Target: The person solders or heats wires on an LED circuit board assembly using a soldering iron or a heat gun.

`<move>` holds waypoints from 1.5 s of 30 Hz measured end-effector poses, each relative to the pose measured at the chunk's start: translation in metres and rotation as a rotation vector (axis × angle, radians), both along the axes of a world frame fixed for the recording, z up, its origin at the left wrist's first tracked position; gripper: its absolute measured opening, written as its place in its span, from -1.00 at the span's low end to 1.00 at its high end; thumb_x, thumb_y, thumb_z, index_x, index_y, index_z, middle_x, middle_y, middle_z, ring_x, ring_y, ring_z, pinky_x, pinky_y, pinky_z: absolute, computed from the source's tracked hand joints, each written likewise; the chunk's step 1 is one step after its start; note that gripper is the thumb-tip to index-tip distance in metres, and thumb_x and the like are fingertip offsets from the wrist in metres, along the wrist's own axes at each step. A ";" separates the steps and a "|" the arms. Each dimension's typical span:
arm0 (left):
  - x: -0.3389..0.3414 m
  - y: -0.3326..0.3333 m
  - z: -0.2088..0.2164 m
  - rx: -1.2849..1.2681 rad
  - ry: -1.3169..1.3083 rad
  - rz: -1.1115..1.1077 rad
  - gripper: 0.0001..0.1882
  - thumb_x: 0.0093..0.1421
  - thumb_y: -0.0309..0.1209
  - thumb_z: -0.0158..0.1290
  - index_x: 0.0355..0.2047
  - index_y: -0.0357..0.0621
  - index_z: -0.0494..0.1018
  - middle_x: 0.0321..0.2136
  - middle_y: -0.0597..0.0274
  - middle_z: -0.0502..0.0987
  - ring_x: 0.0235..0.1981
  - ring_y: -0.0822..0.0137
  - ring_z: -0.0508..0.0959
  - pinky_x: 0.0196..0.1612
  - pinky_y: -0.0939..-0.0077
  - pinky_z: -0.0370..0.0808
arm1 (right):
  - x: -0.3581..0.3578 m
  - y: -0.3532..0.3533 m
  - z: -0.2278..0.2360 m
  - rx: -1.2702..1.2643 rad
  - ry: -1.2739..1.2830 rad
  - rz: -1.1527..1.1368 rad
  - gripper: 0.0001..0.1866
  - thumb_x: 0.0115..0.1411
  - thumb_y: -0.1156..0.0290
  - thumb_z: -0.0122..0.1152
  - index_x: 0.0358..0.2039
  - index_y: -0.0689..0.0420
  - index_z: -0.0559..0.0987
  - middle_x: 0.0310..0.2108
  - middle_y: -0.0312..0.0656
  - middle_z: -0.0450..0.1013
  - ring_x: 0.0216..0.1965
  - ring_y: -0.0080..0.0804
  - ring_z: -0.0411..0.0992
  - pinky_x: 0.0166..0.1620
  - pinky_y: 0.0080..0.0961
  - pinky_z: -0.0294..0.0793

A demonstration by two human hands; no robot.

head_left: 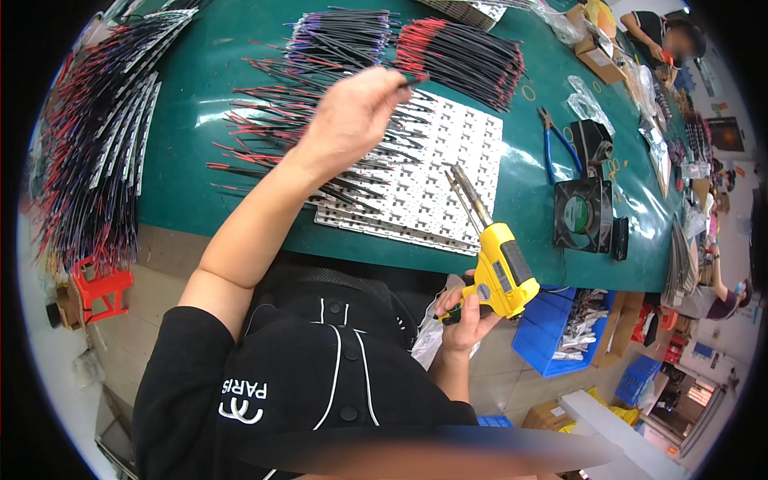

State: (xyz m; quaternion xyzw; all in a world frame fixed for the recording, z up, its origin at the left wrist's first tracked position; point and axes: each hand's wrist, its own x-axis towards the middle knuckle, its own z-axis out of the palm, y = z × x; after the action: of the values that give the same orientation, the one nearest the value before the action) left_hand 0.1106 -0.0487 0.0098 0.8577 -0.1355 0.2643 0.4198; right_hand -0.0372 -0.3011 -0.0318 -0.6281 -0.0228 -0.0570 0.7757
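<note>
My left hand [356, 116] is closed in a pinch on a short dark wire [414, 81], above the far edge of the white board panel [448, 152]. Many black wires with red tips [268, 120] lie across the panel's left side and stick out past it. My right hand [464, 316] grips the handle of a yellow and black soldering gun [502, 272] at the table's near edge. The gun's metal tip [466, 188] points up and left over the panel without clearly touching it.
Wire bundles, purple-tipped [336, 38] and red-tipped [460, 60], lie beyond the panel. To the right are blue-handled pliers [560, 148] and a small black fan [584, 214]. Finished-looking wired strips [104, 136] hang at left. A blue bin [548, 340] stands below. Other people are at right.
</note>
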 end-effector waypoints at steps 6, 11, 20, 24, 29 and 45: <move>-0.023 -0.017 0.016 -0.061 0.304 -0.155 -0.80 0.07 -0.62 0.04 -0.25 -0.27 0.35 -0.55 0.10 0.44 -0.52 0.25 0.46 -0.36 0.46 0.42 | 0.000 -0.001 -0.001 0.114 0.001 0.001 -0.62 0.17 0.48 -0.04 -0.04 0.44 0.24 -0.68 -0.16 0.29 -0.74 -0.49 0.25 -0.66 -0.61 0.33; -0.028 -0.023 -0.019 0.104 0.282 -0.209 -0.86 0.00 -0.53 0.15 -0.39 -0.27 0.46 -0.49 0.10 0.49 -0.42 0.13 0.52 -0.34 0.37 0.43 | -0.002 -0.003 0.001 0.094 0.022 -0.004 -0.61 0.17 0.48 -0.04 -0.04 0.44 0.25 -0.68 -0.17 0.29 -0.74 -0.49 0.25 -0.65 -0.61 0.34; -0.026 -0.023 -0.019 0.055 0.407 -0.240 -0.85 0.06 -0.48 0.14 -0.32 -0.24 0.54 -0.49 0.16 0.47 -0.46 0.23 0.49 -0.37 0.44 0.40 | -0.006 -0.003 0.001 0.089 0.040 -0.019 -0.60 0.16 0.47 -0.03 -0.03 0.43 0.24 -0.68 -0.19 0.29 -0.75 -0.51 0.25 -0.65 -0.62 0.34; -0.026 -0.026 -0.006 -0.180 0.672 -0.207 -0.86 0.06 -0.51 0.11 -0.33 -0.25 0.53 -0.53 0.18 0.45 -0.49 0.31 0.45 -0.39 0.49 0.38 | -0.007 -0.004 -0.001 0.097 0.031 -0.019 -0.58 0.16 0.45 -0.01 -0.02 0.43 0.23 -0.68 -0.19 0.29 -0.75 -0.52 0.25 -0.65 -0.63 0.34; -0.023 -0.023 -0.018 -0.035 0.419 -0.214 -0.87 0.02 -0.53 0.14 -0.37 -0.27 0.51 -0.54 0.17 0.47 -0.47 0.29 0.47 -0.38 0.48 0.38 | -0.008 -0.005 -0.001 0.107 0.035 0.003 -0.56 0.17 0.44 0.00 -0.01 0.43 0.22 -0.68 -0.19 0.30 -0.75 -0.51 0.25 -0.65 -0.63 0.35; -0.022 -0.026 -0.022 0.128 0.435 -0.187 -0.84 -0.09 -0.51 0.17 -0.46 -0.29 0.50 -0.51 0.08 0.50 -0.42 0.11 0.52 -0.30 0.34 0.43 | -0.011 -0.005 -0.003 0.037 0.060 0.064 -0.58 0.22 0.37 -0.05 0.00 0.36 0.18 -0.68 -0.13 0.28 -0.76 -0.46 0.24 -0.67 -0.56 0.33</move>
State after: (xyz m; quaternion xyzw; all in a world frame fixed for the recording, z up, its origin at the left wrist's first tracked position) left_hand 0.0889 -0.0749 -0.0127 0.9029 -0.1375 0.0244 0.4065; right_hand -0.0483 -0.3057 -0.0352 -0.6140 -0.0184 -0.0139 0.7890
